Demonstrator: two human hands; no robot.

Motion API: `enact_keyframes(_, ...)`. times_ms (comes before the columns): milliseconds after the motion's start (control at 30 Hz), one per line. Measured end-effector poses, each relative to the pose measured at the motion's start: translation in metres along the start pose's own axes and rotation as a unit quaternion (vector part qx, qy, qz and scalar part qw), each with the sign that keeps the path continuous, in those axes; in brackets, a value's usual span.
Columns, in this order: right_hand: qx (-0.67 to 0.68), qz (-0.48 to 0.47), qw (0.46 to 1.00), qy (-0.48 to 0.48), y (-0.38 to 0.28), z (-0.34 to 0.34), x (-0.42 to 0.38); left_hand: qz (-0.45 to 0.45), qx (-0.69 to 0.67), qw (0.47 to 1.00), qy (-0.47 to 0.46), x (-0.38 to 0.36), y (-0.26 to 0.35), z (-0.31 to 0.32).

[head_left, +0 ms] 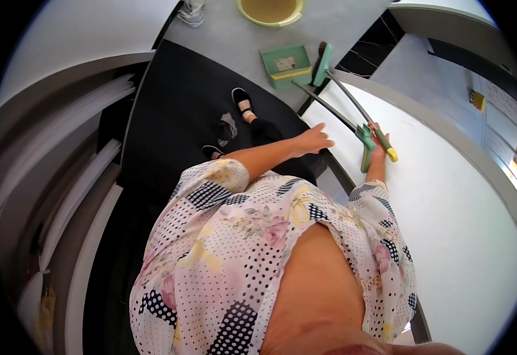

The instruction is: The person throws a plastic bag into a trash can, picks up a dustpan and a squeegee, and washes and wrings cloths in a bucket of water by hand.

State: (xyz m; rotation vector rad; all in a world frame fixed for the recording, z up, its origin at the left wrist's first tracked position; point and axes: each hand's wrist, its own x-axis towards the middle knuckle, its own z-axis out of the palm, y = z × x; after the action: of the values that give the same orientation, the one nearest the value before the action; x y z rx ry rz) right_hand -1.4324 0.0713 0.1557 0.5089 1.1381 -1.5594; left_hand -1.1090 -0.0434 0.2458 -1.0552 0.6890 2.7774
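Note:
My right hand (pixel 379 144) is closed around the handles of a long-handled broom and a long-handled dustpan. The green broom head (pixel 323 63) has dark bristles and points away from me; its handle ends in a yellow tip. Beside it lies the green dustpan (pixel 290 83), its yellow edge visible and some pale debris or paper inside. My left hand (pixel 314 140) reaches across my front, holding nothing, fingers loosely apart. It is near the dustpan's pole but not touching it.
A yellow-rimmed basin (pixel 288 22) of brownish liquid stands on the grey floor ahead. A grey cloth (pixel 227 129) lies between my feet on black flooring (pixel 175 100). A white panel (pixel 448 207) is on my right, shelving (pixel 75 127) on my left. A whitish crumpled item (pixel 192 13) lies top left.

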Motion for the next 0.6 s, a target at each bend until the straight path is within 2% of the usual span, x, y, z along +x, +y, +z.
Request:
enact_keyframes(100,0.072,-0.005,0.997,0.027,0.007,-0.015,-0.012,-0.015,-0.005,0.999,0.035,-0.010,-0.018,-0.013)
enact_keyframes(200,0.064,-0.052,0.992,0.093,0.003,-0.016,-0.026,0.004,0.004,0.998,0.065,-0.015,-0.039,-0.032)
enact_keyframes(300,0.134,0.012,0.991,-0.008,-0.022,-0.009,-0.031,0.018,-0.004,0.994,0.109,-0.018,-0.057,-0.053)
enact_keyframes(333,0.094,-0.010,0.995,0.017,-0.032,0.000,-0.027,0.020,-0.010,0.992,0.125,-0.019,-0.059,-0.060)
enact_keyframes(367,0.080,0.016,0.997,-0.017,-0.049,-0.006,-0.010,0.032,-0.017,0.988,0.150,-0.024,-0.059,-0.064)
enact_keyframes(433,0.124,-0.020,0.990,-0.068,-0.061,-0.003,0.000,0.038,-0.030,0.984,0.170,-0.035,-0.057,-0.078)
enact_keyframes(500,0.170,-0.162,0.969,0.072,-0.066,0.006,0.014,0.058,-0.057,0.974,0.211,-0.043,-0.058,-0.092)
enact_keyframes(533,0.196,-0.202,0.951,0.128,-0.071,0.005,0.025,0.054,-0.053,0.969,0.234,-0.047,-0.057,-0.097)
enact_keyframes(600,0.169,-0.221,0.956,0.093,-0.078,-0.011,0.047,0.051,-0.069,0.964,0.252,-0.049,-0.064,-0.112)
